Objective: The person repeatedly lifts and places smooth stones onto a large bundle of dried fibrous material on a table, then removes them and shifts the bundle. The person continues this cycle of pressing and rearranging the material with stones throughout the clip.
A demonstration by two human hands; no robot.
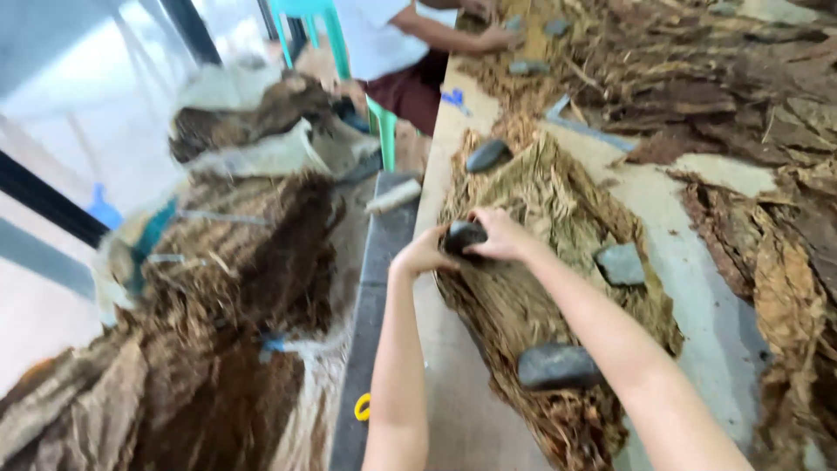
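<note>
Both my hands meet on a dark rounded stone at the left edge of a long pile of dried brown leaves on the table. My left hand cups the stone from the left. From the right and above, my right hand grips it. Other stones rest on the same pile: a dark one at the far end, a grey one to the right, a large dark one near me.
More dried leaves cover the table's far and right side. Sacks heaped with leaves stand left of the table edge. Another person sits at the far end by a teal chair, one hand on the table.
</note>
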